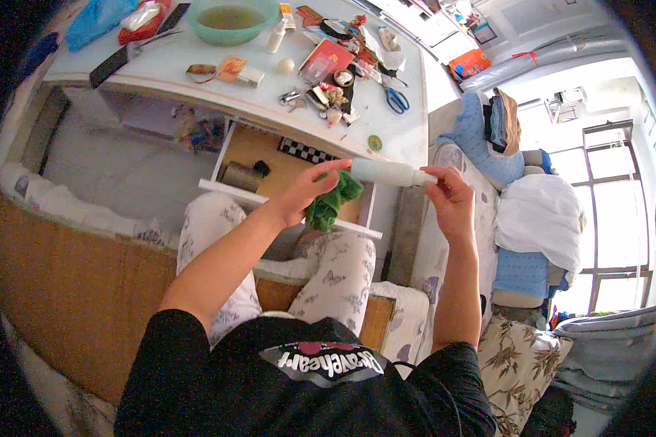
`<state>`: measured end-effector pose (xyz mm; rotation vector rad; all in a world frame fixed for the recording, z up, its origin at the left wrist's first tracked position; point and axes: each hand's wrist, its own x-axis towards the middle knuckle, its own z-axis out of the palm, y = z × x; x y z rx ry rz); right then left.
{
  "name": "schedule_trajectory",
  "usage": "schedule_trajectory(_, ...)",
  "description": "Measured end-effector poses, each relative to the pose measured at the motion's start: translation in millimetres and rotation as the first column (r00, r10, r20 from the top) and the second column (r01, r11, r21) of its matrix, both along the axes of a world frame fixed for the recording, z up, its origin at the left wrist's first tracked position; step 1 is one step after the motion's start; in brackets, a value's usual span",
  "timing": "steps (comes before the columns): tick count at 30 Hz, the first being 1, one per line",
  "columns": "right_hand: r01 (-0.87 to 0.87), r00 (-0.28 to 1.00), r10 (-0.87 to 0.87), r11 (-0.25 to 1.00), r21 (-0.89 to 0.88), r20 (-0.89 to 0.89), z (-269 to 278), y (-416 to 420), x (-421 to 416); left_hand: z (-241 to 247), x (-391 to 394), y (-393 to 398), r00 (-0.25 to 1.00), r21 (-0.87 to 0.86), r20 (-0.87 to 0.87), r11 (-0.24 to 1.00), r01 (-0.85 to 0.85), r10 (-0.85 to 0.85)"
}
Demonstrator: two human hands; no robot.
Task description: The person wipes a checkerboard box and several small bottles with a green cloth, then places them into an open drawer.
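A pale, translucent plastic bottle point(384, 172) lies sideways in the air above the open drawer point(288, 206). My right hand point(451, 198) pinches its narrow white tip between thumb and fingers. On the other side, my left hand point(305, 191) grips a crumpled green cloth point(331, 205), its index finger reaching to the base of the bottle. Whether that finger bears any of the bottle's weight is hard to see. Inside the drawer are a black-and-white checkered strip point(308, 151) and a grey-brown roll-like object point(243, 176), partly dark.
On the white table point(158, 68) stand a green basin point(232, 24) of cloudy liquid and a small white bottle point(277, 37). Blue-handled scissors point(397, 101) and a red box point(326, 60) lie among clutter. To the right, folded clothes point(503, 123) rest on a sofa point(454, 158).
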<state>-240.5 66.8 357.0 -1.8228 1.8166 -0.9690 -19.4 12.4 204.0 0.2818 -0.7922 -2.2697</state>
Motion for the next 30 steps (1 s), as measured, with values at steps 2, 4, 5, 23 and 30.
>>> schedule_trajectory(2, -0.076, 0.993, 0.078, 0.997, 0.024, -0.083, 12.6, 21.5, 22.2, 21.8, 1.7, 19.5, 0.998, -0.077, 0.045, 0.996, -0.036, 0.04)
schedule_trajectory(4, -0.077, 0.996, 0.076, 0.997, 0.019, 0.057, 15.2, 37.7, 25.2, 34.8, 0.8, 36.9, 0.99, -0.054, 0.108, 0.995, -0.081, 0.087)
schedule_trajectory(5, -0.078, 0.989, 0.076, 0.997, 0.017, 0.128, 15.5, 45.3, 26.4, 40.4, 2.4, 46.7, 0.984, -0.044, 0.14, 0.993, -0.106, 0.111)
schedule_trajectory(23, 0.105, 0.889, 0.09, 0.915, -0.39, 0.449, 72.6, 143.1, -11.9, 79.8, -17.5, 144.8, 0.998, 0.028, 0.021, 0.998, -0.057, 0.056)
schedule_trajectory(30, 0.162, 0.791, 0.111, 0.91, -0.381, 0.602, 96.4, 180.9, -44.1, 65.6, -21.2, 156.1, 1.0, 0.089, 0.004, 0.996, -0.003, 0.002)
